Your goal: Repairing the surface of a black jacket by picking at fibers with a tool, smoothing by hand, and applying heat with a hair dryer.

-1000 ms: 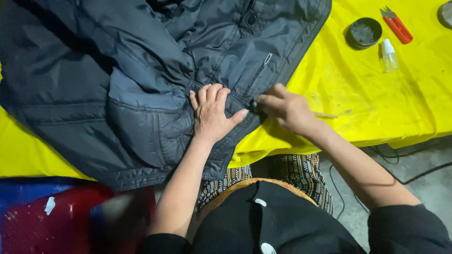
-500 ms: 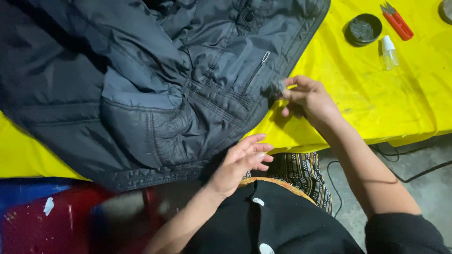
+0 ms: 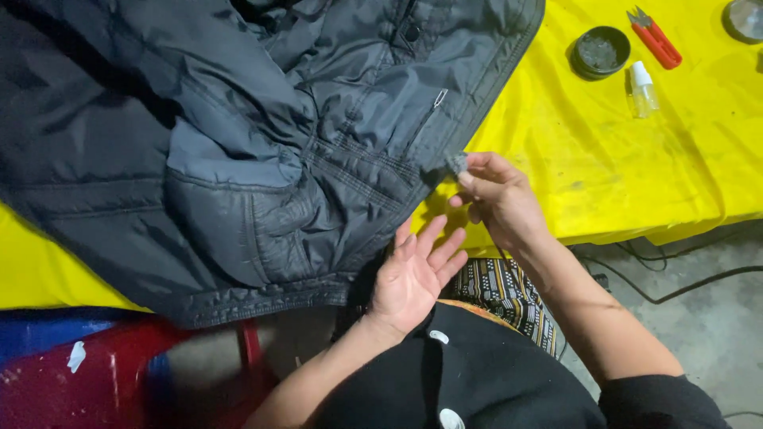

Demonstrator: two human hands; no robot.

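1. The dark grey quilted nylon jacket [image 3: 262,151] is lying spread over the yellow-covered table [image 3: 604,175], left of both hands; it looks soft, light and slippery.
2. The right hand [image 3: 497,199] is pinching the jacket's front edge, a firm stitched hem that should grip best.
3. The left hand [image 3: 413,274] is hovering open, palm up, holding nothing.
4. A round black tin [image 3: 600,52], red clippers [image 3: 656,38] and a small clear bottle [image 3: 642,89] are lying beyond the right hand.

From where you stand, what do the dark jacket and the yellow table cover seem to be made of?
The dark jacket looks like thin synthetic shell fabric, perhaps nylon: faint sheen, puffy stitched panels. The yellow table cover looks like plastic-coated sheet: glossy, smooth, scuffed with grey marks.
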